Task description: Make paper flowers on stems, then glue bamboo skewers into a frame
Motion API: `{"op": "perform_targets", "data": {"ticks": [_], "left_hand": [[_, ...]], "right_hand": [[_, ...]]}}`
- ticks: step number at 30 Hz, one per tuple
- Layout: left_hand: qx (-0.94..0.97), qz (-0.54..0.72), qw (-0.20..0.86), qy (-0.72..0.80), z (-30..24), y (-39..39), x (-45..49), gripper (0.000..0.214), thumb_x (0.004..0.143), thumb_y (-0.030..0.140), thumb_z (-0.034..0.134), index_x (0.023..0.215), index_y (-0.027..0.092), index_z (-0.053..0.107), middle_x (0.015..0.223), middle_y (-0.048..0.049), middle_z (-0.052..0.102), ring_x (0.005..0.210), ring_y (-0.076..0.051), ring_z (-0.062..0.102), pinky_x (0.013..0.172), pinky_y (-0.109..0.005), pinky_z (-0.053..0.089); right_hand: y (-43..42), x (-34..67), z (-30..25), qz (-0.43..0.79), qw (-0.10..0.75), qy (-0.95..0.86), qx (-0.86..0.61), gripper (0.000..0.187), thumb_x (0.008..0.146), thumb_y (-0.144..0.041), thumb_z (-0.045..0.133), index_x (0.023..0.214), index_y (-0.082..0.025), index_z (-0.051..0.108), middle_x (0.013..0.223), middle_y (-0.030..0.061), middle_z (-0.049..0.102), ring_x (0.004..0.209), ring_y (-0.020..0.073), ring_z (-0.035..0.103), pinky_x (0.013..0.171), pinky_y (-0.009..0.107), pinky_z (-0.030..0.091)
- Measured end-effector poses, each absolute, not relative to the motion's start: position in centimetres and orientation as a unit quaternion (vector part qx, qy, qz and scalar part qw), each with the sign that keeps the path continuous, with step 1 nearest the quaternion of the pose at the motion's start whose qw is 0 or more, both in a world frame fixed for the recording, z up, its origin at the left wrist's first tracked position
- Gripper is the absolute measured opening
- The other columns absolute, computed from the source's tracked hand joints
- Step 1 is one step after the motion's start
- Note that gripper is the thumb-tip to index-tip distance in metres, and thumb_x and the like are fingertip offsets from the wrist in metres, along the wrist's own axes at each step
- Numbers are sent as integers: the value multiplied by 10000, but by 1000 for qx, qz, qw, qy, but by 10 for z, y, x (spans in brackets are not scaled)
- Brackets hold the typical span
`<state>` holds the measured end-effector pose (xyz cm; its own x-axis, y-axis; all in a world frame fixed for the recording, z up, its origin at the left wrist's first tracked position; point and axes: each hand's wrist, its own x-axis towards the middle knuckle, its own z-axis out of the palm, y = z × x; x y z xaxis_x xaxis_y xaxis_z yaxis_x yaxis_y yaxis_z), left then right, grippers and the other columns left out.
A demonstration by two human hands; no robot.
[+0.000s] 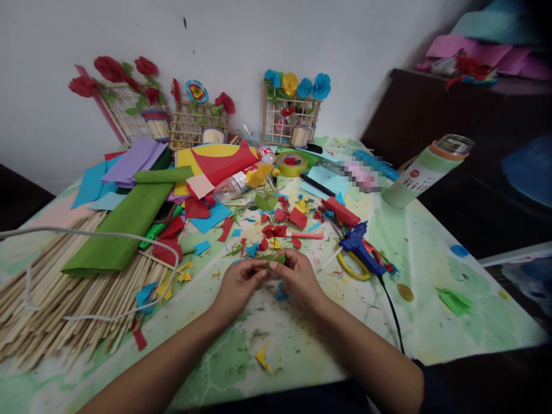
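Observation:
My left hand (238, 283) and my right hand (298, 275) meet over the middle of the table (431, 270), fingertips pinched together. Between them they hold a small green paper piece (272, 259), thin and rolled or folded; I cannot make out its exact shape. Scraps of red, blue and yellow paper (276, 227) lie scattered just beyond the hands. A blue glue gun (360, 250) lies to the right of my right hand, across yellow-handled scissors (351, 267), its black cord trailing toward me.
A heap of bamboo sticks (64, 299) and a green crepe roll (125, 227) fill the left side, with a white cable over them. Coloured paper sheets (215, 161), a tape roll (292, 164), paper-flower racks (291, 109) stand at the back. A green bottle (425, 172) leans at the right edge.

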<state>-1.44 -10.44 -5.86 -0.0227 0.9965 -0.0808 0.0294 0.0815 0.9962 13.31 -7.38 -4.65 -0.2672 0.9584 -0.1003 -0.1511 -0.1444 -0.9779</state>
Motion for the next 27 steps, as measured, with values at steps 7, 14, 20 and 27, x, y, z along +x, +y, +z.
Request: {"op": "perform_targets", "data": {"ticks": [7, 14, 20, 27], "left_hand": [[510, 446, 497, 542, -60, -104, -15, 211, 672, 304, 686, 843, 185, 718, 815, -57, 727, 754, -211, 657, 702, -321, 509], [475, 473, 484, 562, -58, -103, -15, 345, 697, 313, 658, 1007, 162, 637, 685, -16, 669, 642, -163, 612, 614, -269, 476], [511, 439, 378, 635, -53, -88, -38, 324, 694, 334, 644, 967, 161, 624, 659, -6, 650, 639, -173, 598, 614, -270, 443], [598, 365, 261, 664, -54, -79, -52, 204, 725, 317, 597, 874, 208, 684, 788, -42, 698, 711, -213, 624, 674, -304, 454]], "right_hand": [[-72, 134, -54, 546, 432, -555, -455, 126, 688, -308, 646, 691, -192, 597, 601, -18, 553, 556, 121, 465, 535, 243, 360], [-68, 136, -48, 526, 438, -529, -502, 123, 659, -294, 657, 704, -180, 666, 609, -4, 601, 542, 125, 475, 540, 253, 370], [-61, 141, -47, 569, 468, -469, -487, 153, 641, -279, 659, 750, -173, 668, 594, -16, 598, 513, 107, 473, 514, 242, 385], [-63, 139, -43, 612, 484, -429, -455, 176, 611, -236, 649, 777, -180, 632, 624, -22, 593, 529, 103, 509, 551, 252, 435]]}}
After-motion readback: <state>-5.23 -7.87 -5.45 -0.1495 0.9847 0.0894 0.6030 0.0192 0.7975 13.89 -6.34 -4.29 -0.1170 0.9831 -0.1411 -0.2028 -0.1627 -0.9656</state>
